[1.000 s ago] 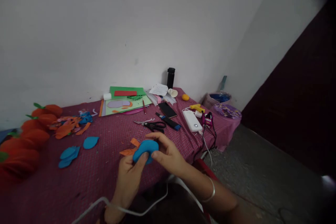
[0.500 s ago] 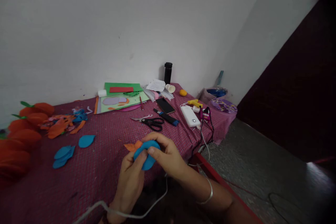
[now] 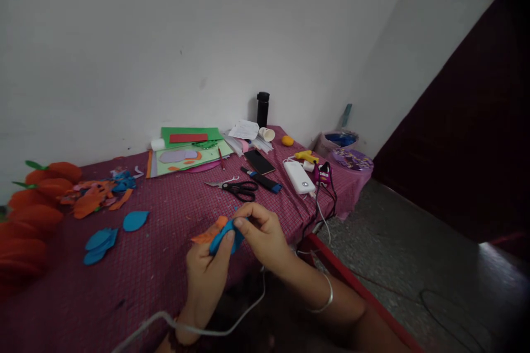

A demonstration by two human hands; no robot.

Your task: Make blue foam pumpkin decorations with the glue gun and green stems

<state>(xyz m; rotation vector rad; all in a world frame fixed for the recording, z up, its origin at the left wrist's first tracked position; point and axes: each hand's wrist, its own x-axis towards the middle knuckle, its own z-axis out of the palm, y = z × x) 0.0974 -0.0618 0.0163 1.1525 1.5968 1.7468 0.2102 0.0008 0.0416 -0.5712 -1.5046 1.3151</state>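
Observation:
Both of my hands pinch a folded blue paper piece (image 3: 223,238) just above the front edge of the table. My left hand (image 3: 206,270) grips it from below with thumb and fingers closed. My right hand (image 3: 259,234) presses on it from above and the right, fingers curled; a bangle sits on that wrist. An orange paper scrap (image 3: 207,233) lies on the cloth right behind the blue piece. A white cable (image 3: 232,322) runs under my forearms.
The table wears a maroon checked cloth (image 3: 165,265). On it lie blue paper petals (image 3: 103,237), orange paper pumpkins (image 3: 37,198), black scissors (image 3: 240,189), coloured paper sheets (image 3: 188,151), a phone (image 3: 259,161), a white power bank (image 3: 298,177), a glue gun (image 3: 305,156) and a black flask (image 3: 262,109). Bare floor lies to the right.
The blue piece, a rounded disc earlier, is now folded narrower between my fingers. My hands stayed at the table's front edge; the camera shifted slightly.

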